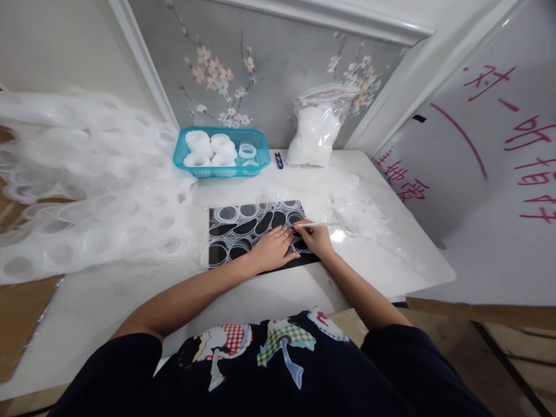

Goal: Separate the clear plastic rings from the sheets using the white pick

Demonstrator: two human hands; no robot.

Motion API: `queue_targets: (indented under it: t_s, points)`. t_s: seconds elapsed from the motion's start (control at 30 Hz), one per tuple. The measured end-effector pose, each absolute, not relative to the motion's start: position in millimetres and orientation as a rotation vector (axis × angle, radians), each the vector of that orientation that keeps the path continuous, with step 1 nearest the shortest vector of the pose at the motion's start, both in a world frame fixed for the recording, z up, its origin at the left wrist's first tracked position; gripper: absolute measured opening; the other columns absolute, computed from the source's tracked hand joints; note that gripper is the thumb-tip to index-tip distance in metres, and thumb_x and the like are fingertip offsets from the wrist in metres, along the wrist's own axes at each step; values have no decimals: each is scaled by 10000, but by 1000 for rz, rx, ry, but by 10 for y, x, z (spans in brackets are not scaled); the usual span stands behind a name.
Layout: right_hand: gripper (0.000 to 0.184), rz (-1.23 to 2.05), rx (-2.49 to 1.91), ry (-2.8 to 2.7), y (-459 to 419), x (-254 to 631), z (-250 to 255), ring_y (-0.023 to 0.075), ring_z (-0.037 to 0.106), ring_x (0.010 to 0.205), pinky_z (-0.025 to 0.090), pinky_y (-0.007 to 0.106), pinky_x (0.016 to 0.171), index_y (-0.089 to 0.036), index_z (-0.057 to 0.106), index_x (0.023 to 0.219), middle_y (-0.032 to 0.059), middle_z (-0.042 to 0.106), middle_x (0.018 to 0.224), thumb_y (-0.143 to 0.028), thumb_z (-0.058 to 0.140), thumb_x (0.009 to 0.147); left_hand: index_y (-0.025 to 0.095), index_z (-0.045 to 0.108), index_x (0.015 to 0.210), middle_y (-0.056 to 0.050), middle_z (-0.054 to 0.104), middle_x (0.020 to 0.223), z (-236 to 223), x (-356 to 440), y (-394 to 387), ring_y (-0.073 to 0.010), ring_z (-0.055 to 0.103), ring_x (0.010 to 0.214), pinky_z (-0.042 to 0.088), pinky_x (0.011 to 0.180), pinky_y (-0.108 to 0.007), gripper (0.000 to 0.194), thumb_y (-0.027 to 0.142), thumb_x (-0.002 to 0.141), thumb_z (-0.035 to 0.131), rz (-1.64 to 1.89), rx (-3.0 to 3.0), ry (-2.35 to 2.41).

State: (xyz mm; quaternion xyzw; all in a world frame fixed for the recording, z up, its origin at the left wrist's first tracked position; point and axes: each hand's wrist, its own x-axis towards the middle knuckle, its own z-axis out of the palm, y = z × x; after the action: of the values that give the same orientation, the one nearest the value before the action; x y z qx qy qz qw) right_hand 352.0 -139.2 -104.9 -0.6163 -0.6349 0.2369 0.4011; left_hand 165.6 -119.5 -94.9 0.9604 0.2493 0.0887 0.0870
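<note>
A black rectangular sheet (313, 259) lies on the white table, covered with rows of translucent white rings (226, 214) in round and oval outlines. My left hand (273, 250) rests flat on the sheet with its fingers stretched out and thumb apart. Close to those fingertips, my right hand (320, 238) is closed around a thin pale stick (324, 224), which points off to the right. The end of the stick at the sheet is too small to make out. My fingers cover part of the rings.
A blue basket (222, 172) with stacked white rings stands at the back. Beside it are small thread snips (278, 160) and a zip bag (313, 136) of white material. Clear scraps (362, 214) lie right; a large heap of ringed film (99, 174) lies left. A whiteboard (478, 231) borders the right.
</note>
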Motion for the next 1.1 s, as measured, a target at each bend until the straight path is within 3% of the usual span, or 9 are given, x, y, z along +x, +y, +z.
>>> queue_targets:
  t_s: [0.47, 0.67, 0.87, 1.0, 1.1]
  points:
    - [298, 715, -1516, -1513, -1385, 3529, -1079, 238, 694, 893, 529, 313, 754, -183, 742, 794, 69, 743, 922, -437, 593, 840, -3, 548, 1303, -218, 508, 1377, -958, 1627, -1177, -281, 452, 1331, 266, 1164, -410, 629, 512, 951, 470, 239, 2836, 727]
    - [298, 624, -1567, -1596, -1372, 3542, -1076, 220, 698, 835, 537, 307, 729, -186, 742, 851, 64, 745, 932, -426, 567, 868, -8, 533, 1315, -215, 506, 1382, -935, 1621, -1179, -276, 448, 1334, 248, 1168, -397, 642, 520, 962, 441, 214, 2845, 725]
    - [309, 218, -1599, -1918, -1498, 3477, -1196, 220, 674, 908, 505, 331, 839, -198, 737, 945, 71, 731, 1046, -309, 448, 949, -8, 513, 1328, -229, 498, 1383, -952, 1613, -1170, -291, 438, 1340, 269, 1157, -423, 656, 521, 941, 484, 241, 2791, 720]
    - [311, 162, -1634, -2150, -1384, 3552, -1145, 216, 642, 872, 475, 288, 752, -183, 711, 1082, 86, 732, 1009, -179, 460, 899, -9, 520, 1319, -244, 484, 1392, -935, 1602, -1176, -294, 431, 1345, 254, 1169, -423, 696, 540, 893, 551, 251, 2743, 686]
    - [275, 150, -1950, -1764, -957, 3846, -830, 205, 643, 855, 439, 270, 756, -115, 727, 984, 141, 724, 922, -144, 492, 846, -13, 515, 1329, -240, 447, 1424, -920, 1593, -1190, -297, 391, 1373, 223, 1183, -408, 738, 556, 863, 580, 158, 2693, 723]
